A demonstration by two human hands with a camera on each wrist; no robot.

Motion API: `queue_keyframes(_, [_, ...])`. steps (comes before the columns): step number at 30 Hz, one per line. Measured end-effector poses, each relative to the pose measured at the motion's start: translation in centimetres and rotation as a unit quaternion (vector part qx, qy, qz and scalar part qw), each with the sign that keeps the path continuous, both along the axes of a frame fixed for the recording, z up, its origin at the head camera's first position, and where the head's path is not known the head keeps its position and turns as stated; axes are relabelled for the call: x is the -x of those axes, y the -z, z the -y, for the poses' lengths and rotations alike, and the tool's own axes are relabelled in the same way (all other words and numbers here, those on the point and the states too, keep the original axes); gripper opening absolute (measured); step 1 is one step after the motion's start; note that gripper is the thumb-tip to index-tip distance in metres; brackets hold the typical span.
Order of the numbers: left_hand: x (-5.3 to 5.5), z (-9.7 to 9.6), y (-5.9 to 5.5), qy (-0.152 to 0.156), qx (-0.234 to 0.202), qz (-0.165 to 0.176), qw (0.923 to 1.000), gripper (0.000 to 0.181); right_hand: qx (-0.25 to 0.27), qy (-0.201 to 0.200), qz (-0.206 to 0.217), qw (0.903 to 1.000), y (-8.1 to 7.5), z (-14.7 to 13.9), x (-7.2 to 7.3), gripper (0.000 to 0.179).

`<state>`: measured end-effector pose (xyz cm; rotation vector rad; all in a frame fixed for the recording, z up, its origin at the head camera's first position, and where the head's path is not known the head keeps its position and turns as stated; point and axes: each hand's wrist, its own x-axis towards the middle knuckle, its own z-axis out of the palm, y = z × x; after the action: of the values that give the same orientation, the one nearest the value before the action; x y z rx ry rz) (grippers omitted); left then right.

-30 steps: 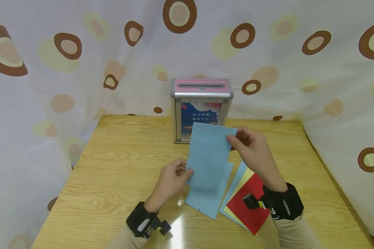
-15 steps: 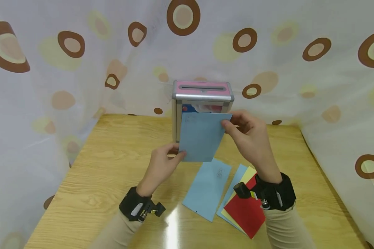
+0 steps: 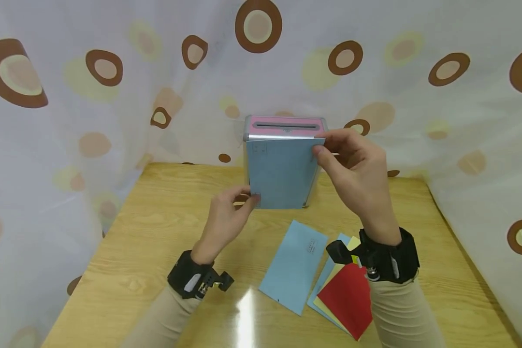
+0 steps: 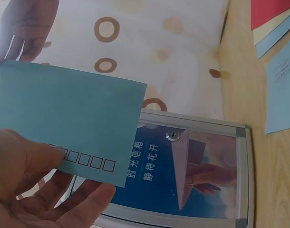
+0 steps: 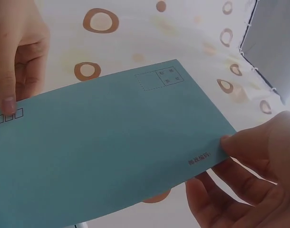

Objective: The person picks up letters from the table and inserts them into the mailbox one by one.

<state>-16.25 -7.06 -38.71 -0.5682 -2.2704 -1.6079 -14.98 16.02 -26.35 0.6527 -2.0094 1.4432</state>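
A light blue envelope (image 3: pixel 282 174) is held up in front of the mailbox (image 3: pixel 287 124), which has a pink top with a long slot. My left hand (image 3: pixel 228 217) pinches its left edge, thumb over the row of printed squares in the left wrist view. With thumb and fingers, my right hand (image 3: pixel 356 179) grips the upper right corner; the printed stamp box shows in the right wrist view. In the head view the envelope covers most of the mailbox's front, whose blue picture and lock (image 4: pixel 173 136) show in the left wrist view.
Another blue envelope (image 3: pixel 293 270) lies on the wooden table (image 3: pixel 178 227). To its right is a fanned pile with a red envelope (image 3: pixel 348 299) on top, over yellow and blue ones. A patterned curtain (image 3: pixel 178 96) surrounds the table at the back and sides.
Both hands have raised the envelope and carried it away from me, from above the lying blue envelope to in front of the mailbox, its upper edge now just below the pink top.
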Motion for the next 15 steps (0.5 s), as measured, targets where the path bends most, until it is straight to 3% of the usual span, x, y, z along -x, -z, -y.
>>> queue_keyframes(7, [0.9,-0.3,-2.5,0.006,-0.023,-0.049,0.9985,0.031,0.020,0.006,-0.047,0.9987,-1.9,-0.3,-0.2,0.015])
queue_keyframes(11, [1.9,-0.6,-4.6,0.010,-0.024,-0.105,0.9942,0.021,0.019,0.015,-0.078,0.9966,-3.5,-0.4,-0.2,0.015])
queue_keyframes(15, [3.2,-0.9,-6.8,-0.006,-0.007,-0.167,0.9859,0.016,0.015,0.026,-0.104,0.9941,-5.0,-0.6,-0.2,0.014])
